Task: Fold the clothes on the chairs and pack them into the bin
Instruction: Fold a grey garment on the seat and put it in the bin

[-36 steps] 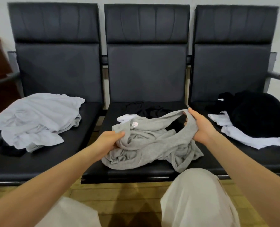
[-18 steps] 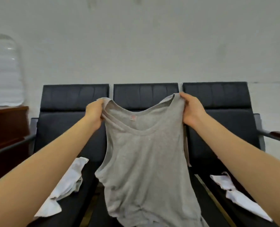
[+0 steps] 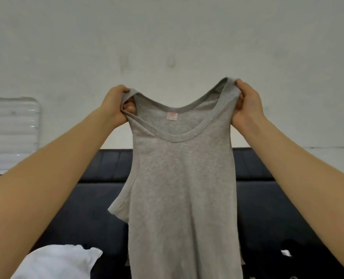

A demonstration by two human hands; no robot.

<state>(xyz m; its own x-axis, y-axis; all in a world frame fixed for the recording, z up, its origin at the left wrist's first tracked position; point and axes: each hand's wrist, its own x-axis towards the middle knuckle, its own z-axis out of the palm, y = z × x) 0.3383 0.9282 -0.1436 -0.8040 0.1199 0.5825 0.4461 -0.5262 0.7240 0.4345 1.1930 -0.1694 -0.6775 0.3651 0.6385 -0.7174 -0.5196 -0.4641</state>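
Raised higher than half a second ago, the grey tank top (image 3: 184,178) is now held up against the pale wall (image 3: 167,37), and less of the seats is seen below it. One shoulder strap is gripped by the left hand (image 3: 117,106), its fingers curled round the fabric; the other strap is pinched by the right hand (image 3: 246,105). The garment hangs straight down between the two hands, its long axis vertical, its neckline facing the camera with a small label visible inside. Both hands are level and equally near, so the fold is judged to begin with the top being laid flat on the seat below. Behind it the black chairs (image 3: 267,198) are seen, with a white garment (image 3: 56,262) lying at lower left and dark clothing (image 3: 294,250) at lower right. No bin is in view.
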